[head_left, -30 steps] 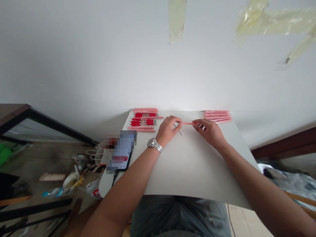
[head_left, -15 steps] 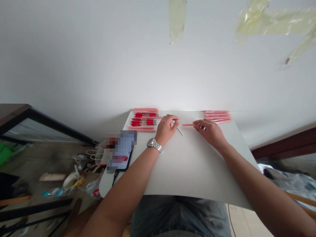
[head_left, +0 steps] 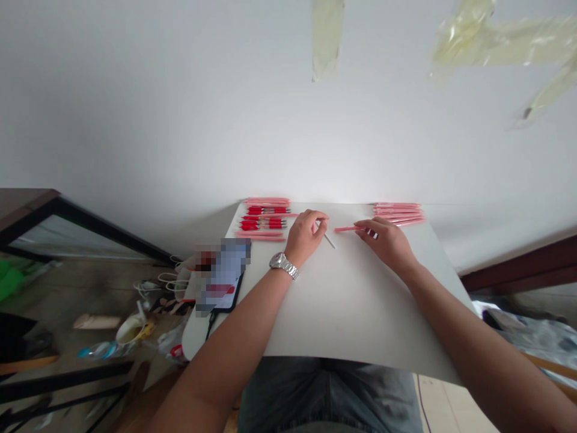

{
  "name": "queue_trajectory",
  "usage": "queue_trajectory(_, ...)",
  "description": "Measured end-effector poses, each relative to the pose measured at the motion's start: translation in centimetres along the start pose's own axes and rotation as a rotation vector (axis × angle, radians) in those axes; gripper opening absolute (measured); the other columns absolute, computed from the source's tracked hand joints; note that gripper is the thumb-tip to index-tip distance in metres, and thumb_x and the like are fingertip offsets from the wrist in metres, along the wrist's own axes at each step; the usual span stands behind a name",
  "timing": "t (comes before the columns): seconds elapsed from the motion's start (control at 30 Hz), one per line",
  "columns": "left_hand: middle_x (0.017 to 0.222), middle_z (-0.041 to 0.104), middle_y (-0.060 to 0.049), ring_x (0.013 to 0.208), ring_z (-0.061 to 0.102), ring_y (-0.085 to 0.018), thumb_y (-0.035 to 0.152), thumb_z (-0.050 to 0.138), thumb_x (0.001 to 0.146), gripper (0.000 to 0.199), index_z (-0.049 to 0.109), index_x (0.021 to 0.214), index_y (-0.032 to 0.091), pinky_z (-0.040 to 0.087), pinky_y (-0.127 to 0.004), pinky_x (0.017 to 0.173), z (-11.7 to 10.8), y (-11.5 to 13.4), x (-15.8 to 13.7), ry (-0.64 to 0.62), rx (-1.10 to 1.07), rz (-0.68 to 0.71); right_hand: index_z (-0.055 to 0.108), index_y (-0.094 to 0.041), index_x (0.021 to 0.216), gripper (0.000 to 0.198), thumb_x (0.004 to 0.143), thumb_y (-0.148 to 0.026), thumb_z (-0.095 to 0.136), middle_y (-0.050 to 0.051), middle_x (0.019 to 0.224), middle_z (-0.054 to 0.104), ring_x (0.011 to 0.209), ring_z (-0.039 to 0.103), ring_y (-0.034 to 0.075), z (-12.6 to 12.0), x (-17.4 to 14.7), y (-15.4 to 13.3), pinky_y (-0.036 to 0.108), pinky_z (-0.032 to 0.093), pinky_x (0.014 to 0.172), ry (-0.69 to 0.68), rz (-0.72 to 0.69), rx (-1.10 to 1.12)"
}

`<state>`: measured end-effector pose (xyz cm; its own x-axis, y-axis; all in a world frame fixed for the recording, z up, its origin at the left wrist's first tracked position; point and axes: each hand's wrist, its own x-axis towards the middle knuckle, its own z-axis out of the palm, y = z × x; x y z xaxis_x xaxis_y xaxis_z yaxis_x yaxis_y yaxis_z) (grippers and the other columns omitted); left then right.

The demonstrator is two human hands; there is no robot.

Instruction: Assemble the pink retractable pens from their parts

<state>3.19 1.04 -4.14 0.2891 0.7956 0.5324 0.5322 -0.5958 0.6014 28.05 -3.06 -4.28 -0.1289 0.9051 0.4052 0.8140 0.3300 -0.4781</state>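
R hand (head_left: 383,240) has a slim pink tube (head_left: 345,228) pinched btwn thumb & fingertips at its right end; free end points left. Tube is well right of the phone (head_left: 224,273) & nearer the wall (head_left: 180,120).

Handling: prob. v. light, fairly stiff plastic, maybe a bit slick; might dent or crack if squeezed hard, so a light pinch should do. Best hold looks like one end, leaving the other end free.

Pose: L hand (head_left: 309,231), w/ watch (head_left: 283,264) on wrist, is also right of the phone but closer to it; thumb & index curl toward each other, apart from the tube. White stick (head_left: 331,242) slants partly hidden behind that thumb; can't tell if L grip has it or is just above it. L forearm (head_left: 252,319) & R forearm (head_left: 437,307) angle inward over the desk (head_left: 342,300).

Nearby: red pens (head_left: 264,223) just beyond the phone, wall side; pink pile (head_left: 396,211) far right of the phone, by the wall.
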Motion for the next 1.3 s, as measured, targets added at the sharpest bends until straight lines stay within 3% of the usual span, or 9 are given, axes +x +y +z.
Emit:
queue_trajectory(0.83,0.098,0.069,-0.003,0.084,0.062,-0.017,0.021,0.055,0.099,0.013,0.067,0.103,0.022,0.051,-0.035,0.088,0.0,0.1,0.1,0.001,-0.014,-0.004,0.076,-0.026,0.111,0.03,0.099,-0.046,0.058,0.005,0.085,0.07,0.07,0.065,0.018,0.0,0.1,-0.5,0.031,0.049,0.066,0.01,0.001,0.069)
queue_trajectory(1.13,0.109,0.07,-0.005,0.094,0.064,-0.019,0.029,0.063,0.097,0.012,0.066,0.107,0.022,0.053,-0.036,0.089,0.0,0.7,-0.1,-0.07,-0.041,0.042,0.075,-0.025,0.113,0.032,0.1,-0.046,0.056,0.005,0.085,0.068,0.067,0.062,0.017,-0.1,0.1,-1.1,0.031,0.05,0.066,0.011,-0.042,0.128)
queue_trajectory(1.3,0.108,0.07,-0.005,0.093,0.064,-0.018,0.024,0.06,0.098,0.012,0.067,0.108,0.023,0.052,-0.035,0.089,0.1,0.6,-0.1,-0.058,-0.038,0.03,0.075,-0.025,0.113,0.03,0.1,-0.045,0.057,0.005,0.085,0.068,0.067,0.062,0.017,0.0,0.1,-0.8,0.031,0.049,0.066,0.015,-0.038,0.102)
